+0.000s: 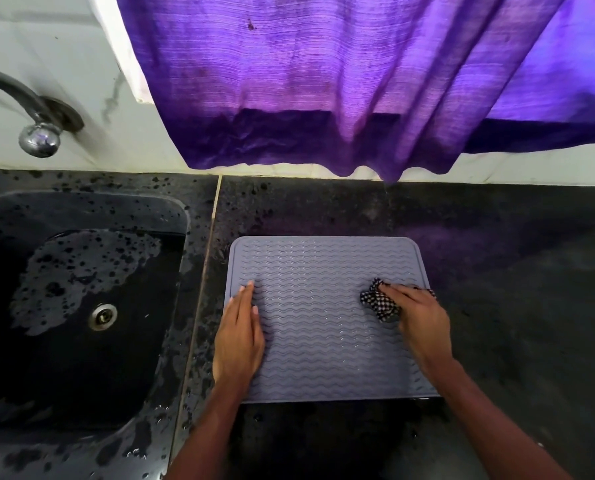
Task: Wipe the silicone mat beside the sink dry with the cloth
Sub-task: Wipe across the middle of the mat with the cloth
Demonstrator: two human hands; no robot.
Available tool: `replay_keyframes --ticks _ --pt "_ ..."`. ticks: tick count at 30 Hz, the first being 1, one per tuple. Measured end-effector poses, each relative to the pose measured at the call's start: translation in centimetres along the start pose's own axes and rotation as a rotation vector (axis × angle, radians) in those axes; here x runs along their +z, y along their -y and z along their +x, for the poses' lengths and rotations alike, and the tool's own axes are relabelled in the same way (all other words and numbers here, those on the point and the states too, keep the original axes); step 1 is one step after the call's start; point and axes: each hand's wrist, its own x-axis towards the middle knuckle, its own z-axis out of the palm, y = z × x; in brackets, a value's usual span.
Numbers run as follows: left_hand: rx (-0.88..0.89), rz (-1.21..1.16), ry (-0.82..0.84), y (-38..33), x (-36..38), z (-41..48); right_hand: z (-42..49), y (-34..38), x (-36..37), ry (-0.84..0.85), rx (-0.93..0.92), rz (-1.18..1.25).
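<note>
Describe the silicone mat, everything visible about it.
The silicone mat is a grey-blue rectangle with rounded corners, a raised rim and wavy ridges across its face. It looks soft and rubbery. It lies flat on the dark counter, just right of the sink. A few glints near its middle suggest wetness. The left hand rests flat on its left side; the right hand presses a bunched checked cloth onto its right side.

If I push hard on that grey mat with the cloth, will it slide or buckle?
Probably it slides a little: the counter around the mat looks wet, and the left hand lies flat on it as if pinning it. It seems thin and soft, so likely floppy if lifted. The right hand presses the cloth down.
</note>
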Motion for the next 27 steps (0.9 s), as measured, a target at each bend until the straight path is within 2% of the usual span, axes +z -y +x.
replay_keyframes --ticks 13,19,27 --pt "-0.002 0.038 -0.014 -0.1 0.0 0.0 -0.4 1.7 -1.3 0.063 0.087 -0.01" --pt "-0.002 0.049 -0.006 0.1 0.1 0.0 -1.6 2.4 -0.2 0.019 0.037 0.03" --pt "-0.016 0.028 -0.019 0.1 0.2 -0.1 -0.5 4.6 0.2 0.076 0.025 0.063"
